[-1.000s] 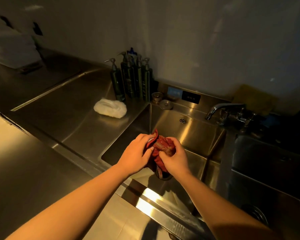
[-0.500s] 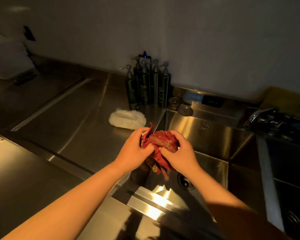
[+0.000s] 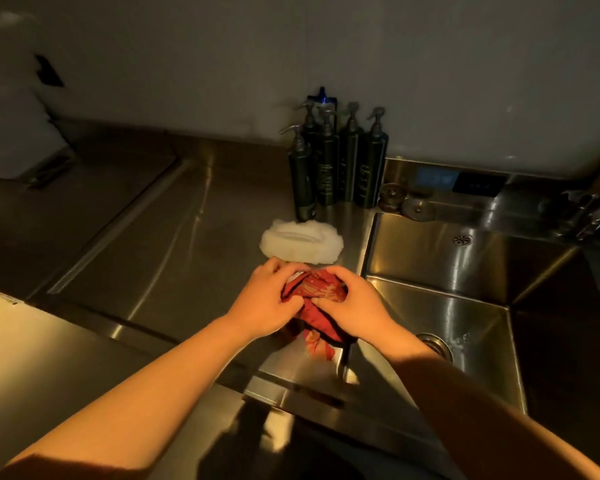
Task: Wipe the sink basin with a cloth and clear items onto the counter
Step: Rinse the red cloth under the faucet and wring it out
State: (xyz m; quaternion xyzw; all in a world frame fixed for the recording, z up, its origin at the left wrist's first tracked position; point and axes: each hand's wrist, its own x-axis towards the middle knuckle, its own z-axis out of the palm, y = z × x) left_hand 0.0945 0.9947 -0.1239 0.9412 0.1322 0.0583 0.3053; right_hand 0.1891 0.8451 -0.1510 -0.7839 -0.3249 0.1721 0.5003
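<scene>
Head view: bunched red patterned cloth [image 3: 317, 292]

The faucet [image 3: 598, 216] is blurred and cut by the right edge. The left hand [image 3: 267, 299] and right hand [image 3: 355, 301] hide part of the cloth [image 3: 321, 289]. Labels on the bottles [image 3: 326, 168] are too dim to read.

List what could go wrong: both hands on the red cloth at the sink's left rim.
1. The red cloth, gripped by the left hand and right hand, hangs over the sink rim; any drips may hit the counter.
2. The white pad lies just beyond the knuckles; a push could shove it.
3. Round metal pieces sit at the rim's back corner; wiping might knock them in.
</scene>
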